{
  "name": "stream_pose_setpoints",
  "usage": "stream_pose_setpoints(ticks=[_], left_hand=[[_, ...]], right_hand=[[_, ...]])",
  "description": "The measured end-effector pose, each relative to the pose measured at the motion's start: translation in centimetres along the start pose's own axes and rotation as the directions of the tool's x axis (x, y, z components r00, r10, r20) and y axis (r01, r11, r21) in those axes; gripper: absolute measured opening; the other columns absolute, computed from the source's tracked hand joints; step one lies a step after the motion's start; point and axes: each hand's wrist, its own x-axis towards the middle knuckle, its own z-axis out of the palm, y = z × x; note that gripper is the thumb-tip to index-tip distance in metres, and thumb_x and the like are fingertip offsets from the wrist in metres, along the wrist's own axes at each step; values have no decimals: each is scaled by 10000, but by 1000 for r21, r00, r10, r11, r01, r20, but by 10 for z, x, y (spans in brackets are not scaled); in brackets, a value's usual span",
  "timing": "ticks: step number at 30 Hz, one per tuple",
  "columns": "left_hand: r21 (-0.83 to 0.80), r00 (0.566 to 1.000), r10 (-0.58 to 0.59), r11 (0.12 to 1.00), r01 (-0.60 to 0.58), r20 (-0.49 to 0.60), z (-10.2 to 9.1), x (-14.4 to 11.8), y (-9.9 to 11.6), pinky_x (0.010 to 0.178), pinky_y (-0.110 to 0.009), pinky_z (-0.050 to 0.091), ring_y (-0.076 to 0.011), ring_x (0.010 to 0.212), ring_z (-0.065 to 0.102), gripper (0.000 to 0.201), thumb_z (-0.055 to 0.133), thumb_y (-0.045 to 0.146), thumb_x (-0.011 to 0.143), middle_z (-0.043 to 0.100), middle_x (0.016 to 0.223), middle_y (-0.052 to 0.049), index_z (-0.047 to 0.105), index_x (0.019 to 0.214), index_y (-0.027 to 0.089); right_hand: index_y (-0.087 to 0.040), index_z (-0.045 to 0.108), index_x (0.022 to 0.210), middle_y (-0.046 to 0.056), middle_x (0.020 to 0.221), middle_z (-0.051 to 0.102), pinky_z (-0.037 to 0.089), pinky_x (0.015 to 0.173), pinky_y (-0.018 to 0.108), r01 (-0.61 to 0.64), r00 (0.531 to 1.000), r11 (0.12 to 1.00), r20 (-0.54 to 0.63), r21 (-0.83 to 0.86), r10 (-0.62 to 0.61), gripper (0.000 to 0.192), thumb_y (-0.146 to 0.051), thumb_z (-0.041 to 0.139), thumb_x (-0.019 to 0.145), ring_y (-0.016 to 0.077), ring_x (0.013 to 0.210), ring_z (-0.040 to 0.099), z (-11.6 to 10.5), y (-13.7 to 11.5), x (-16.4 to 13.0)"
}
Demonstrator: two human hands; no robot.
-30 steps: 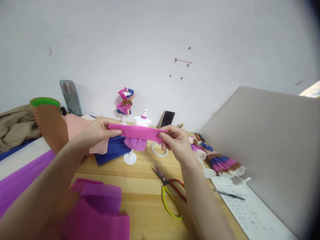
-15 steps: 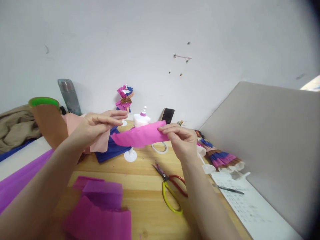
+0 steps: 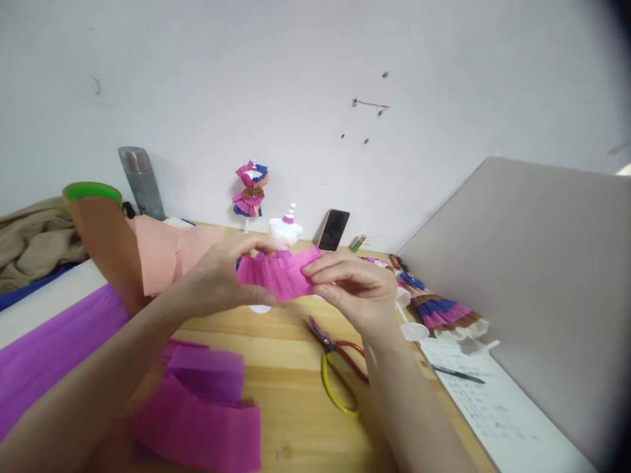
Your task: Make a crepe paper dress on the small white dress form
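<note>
A short strip of pink crepe paper [image 3: 279,276] is held up over the table between my hands, wrinkled into folds. My right hand [image 3: 362,286] pinches its right end between thumb and fingers. At its left end is my left hand [image 3: 217,276], fingers along the top edge and thumb beneath, closed on the paper. Just behind the strip stands a small white dress form [image 3: 286,231] with a pink neck band. Scissors [image 3: 328,346] with one red and one yellow handle lie below my right hand. Magenta paper [image 3: 211,430] and purple paper pieces [image 3: 210,374] lie nearer me.
A decorated dress form [image 3: 250,194], a phone [image 3: 334,228] and a bottle [image 3: 141,184] stand along the wall. Left are peach paper [image 3: 158,253], a brown paper roll [image 3: 103,236] and purple paper [image 3: 64,355]. Right are a ruffled dress [image 3: 438,309], a pen [image 3: 458,374] and a grey panel [image 3: 532,276].
My left hand has come down and right, from open above the strip to closed on its left end. The strip, smooth before, is now shorter and wrinkled. The view has shifted slightly.
</note>
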Motion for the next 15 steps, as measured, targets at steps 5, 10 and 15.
stream_pose_setpoints(ticks=[5,10,15], left_hand=[[61,957,-239,971,232,165,3,0,4,603,-254,420,-169,689,558,279,714,396,649,621,730,21,658,825,186],[-56,912,-330,934,353,244,4,1,1,509,-226,325,-124,571,468,236,628,392,663,494,589,40,550,625,173],[-32,918,-291,950,311,270,6,1,-4,516,-229,304,-123,581,450,226,628,379,658,480,590,38,552,617,170]], right_hand=[[-259,783,784,48,854,770,581,695,318,58,998,998,-38,-27,-59,106,-156,762,768,195,795,707,-3,7,2],[-309,739,1066,65,1166,685,569,749,334,-46,997,998,-62,49,49,327,-286,807,747,211,940,664,-7,14,1],[-312,659,1202,26,974,686,560,649,301,-317,944,938,-44,143,326,635,-341,888,611,174,778,640,-6,17,0]])
